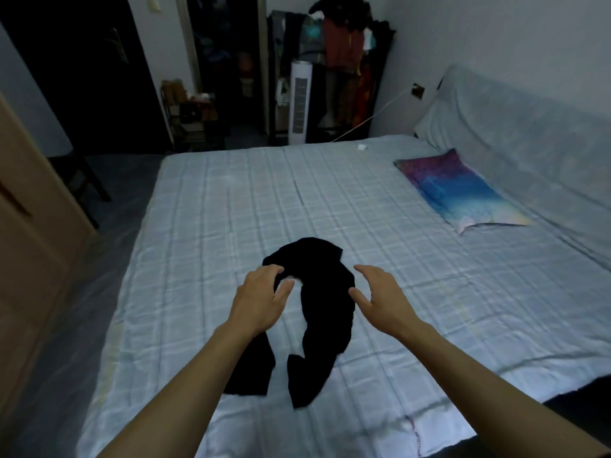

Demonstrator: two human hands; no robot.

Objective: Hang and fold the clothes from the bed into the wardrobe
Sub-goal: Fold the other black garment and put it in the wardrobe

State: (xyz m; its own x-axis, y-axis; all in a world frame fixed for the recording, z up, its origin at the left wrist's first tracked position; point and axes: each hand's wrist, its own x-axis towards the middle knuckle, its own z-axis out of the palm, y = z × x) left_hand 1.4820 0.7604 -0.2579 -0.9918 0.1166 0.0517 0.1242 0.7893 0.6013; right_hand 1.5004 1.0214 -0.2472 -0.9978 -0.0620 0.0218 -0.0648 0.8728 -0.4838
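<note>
A black garment [325, 312], shaped like trousers with two legs trailing toward me, lies crumpled on the bed [231, 206] with its pale checked sheet. My left hand [263, 297] hovers at the garment's upper left edge, fingers curled and touching the cloth, though no firm hold shows. My right hand [377, 297] is spread open just right of the garment, fingers apart and holding nothing. Part of the left trouser leg is hidden under my left forearm.
A colourful pillow [459, 190] lies at the bed's right side, by a cloth-covered headboard [515, 127]. A wooden door panel [29, 226] stands at the left. Beyond the bed are a rack of hanging clothes [347, 54], a white tower fan [299, 100] and a cluttered shelf [191, 110].
</note>
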